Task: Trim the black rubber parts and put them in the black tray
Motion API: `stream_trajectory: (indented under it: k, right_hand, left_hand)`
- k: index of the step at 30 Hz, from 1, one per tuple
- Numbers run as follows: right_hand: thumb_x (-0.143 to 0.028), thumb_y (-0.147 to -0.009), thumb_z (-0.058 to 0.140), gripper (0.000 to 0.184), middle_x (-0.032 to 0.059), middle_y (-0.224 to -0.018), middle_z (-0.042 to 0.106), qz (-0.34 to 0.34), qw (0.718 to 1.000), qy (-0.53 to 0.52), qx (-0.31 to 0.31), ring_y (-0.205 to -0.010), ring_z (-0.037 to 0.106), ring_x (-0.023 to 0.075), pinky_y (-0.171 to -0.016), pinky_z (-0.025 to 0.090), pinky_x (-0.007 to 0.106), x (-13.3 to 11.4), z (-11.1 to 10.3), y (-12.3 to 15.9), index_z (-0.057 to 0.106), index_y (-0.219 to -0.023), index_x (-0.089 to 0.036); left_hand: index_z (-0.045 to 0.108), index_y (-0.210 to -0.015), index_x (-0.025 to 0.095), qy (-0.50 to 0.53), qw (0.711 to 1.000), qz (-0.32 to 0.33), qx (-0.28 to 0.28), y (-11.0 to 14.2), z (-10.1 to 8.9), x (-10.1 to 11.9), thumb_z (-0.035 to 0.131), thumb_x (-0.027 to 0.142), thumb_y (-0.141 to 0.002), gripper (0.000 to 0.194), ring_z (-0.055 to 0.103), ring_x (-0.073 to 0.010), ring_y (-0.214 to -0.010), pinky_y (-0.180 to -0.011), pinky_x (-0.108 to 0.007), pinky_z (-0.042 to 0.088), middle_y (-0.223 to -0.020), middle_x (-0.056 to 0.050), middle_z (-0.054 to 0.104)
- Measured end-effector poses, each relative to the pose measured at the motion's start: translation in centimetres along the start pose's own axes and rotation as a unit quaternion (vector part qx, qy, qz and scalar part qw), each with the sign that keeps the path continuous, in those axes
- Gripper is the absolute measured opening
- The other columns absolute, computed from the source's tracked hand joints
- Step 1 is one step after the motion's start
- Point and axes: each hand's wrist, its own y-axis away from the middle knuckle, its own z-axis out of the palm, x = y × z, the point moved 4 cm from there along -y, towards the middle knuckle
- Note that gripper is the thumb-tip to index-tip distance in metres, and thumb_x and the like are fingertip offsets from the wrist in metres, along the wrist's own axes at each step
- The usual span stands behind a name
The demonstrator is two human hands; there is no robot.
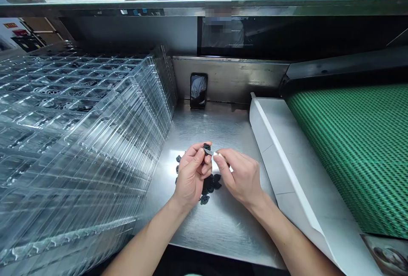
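Between the thumb and fingers of my left hand [190, 176] is a small black round part [207, 146] with openings in its face. My right hand [239, 173] is closed on a small knife [208, 152], its short blade touching the edge of that part. Several more black parts [211, 183] lie in a loose heap on the metal table just below my hands. One single part [204, 200] sits nearer the front, and a few others show left of my left hand, partly hidden by it.
Tall stacks of clear plastic trays [127, 110] fill the left side, black parts in their upper pockets. A phone [198, 91] leans against the back metal wall [236, 78]. On the right runs a white chute [283, 152] beside a green conveyor belt [353, 148]. The metal table [223, 233] lies between.
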Motion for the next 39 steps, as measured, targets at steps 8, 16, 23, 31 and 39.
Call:
stream_trajectory:
  k: [8, 16, 23, 31, 39]
  right_hand:
    - [-0.023, -0.107, 0.049, 0.019, 0.0019, -0.077, 0.059, 0.027, 0.995, -0.088, 0.049, -0.066, 0.056, 0.0166, -0.062, 0.040, 0.030, 0.0, -1.3, -0.3, 0.066, -0.100, -0.019]
    - [-0.024, -0.108, 0.051, 0.020, 0.0046, -0.088, 0.065, 0.054, 0.985, -0.159, 0.038, -0.079, 0.062, 0.0186, -0.068, 0.046, 0.032, 0.1, -0.6, -0.1, 0.068, -0.098, -0.019]
    - [-0.029, -0.100, 0.069, 0.009, 0.0035, -0.089, 0.062, 0.057, 0.981, -0.178, 0.049, -0.075, 0.059, 0.0171, -0.057, 0.046, 0.028, 0.0, 0.3, 0.4, 0.068, -0.106, -0.022]
    - [-0.022, -0.101, 0.067, 0.011, 0.0044, -0.095, 0.070, 0.006, 0.993, -0.120, 0.015, -0.081, 0.068, 0.0174, -0.070, 0.053, 0.029, 0.3, 1.6, 0.9, 0.068, -0.111, -0.023]
    - [-0.013, -0.100, 0.060, 0.026, 0.0051, -0.103, 0.073, -0.031, 0.996, -0.082, -0.004, -0.090, 0.073, 0.0181, -0.075, 0.056, 0.026, 0.6, 2.2, 0.9, 0.068, -0.122, -0.024]
  left_hand:
    - [0.068, -0.109, 0.015, 0.021, 0.998, -0.042, -0.033, -0.2, 0.1, -0.4, 0.072, 0.032, -0.091, 0.025, 0.040, -0.0052, -0.056, -0.047, -0.017, 0.026, -0.076, 0.001, 0.052]
    - [0.066, -0.105, 0.015, 0.033, 0.998, -0.054, -0.031, -0.3, 0.2, -0.8, 0.071, 0.034, -0.091, 0.024, 0.042, -0.0055, -0.055, -0.045, -0.016, 0.027, -0.076, 0.001, 0.052]
    - [0.064, -0.102, 0.014, 0.103, 0.994, -0.021, 0.034, -1.1, 0.0, -1.1, 0.069, 0.023, -0.092, 0.015, 0.059, -0.0115, -0.074, -0.070, -0.023, 0.051, -0.084, -0.002, 0.060]
    - [0.066, -0.102, 0.015, 0.143, 0.989, -0.020, 0.031, -1.2, 0.0, -1.4, 0.067, 0.020, -0.094, 0.009, 0.068, -0.0198, -0.106, -0.089, -0.029, 0.052, -0.100, -0.006, 0.070]
    - [0.064, -0.106, 0.017, 0.135, 0.991, 0.012, 0.004, -0.9, 0.4, -1.3, 0.070, 0.024, -0.094, 0.015, 0.068, -0.0205, -0.109, -0.097, -0.032, 0.050, -0.103, -0.007, 0.073]
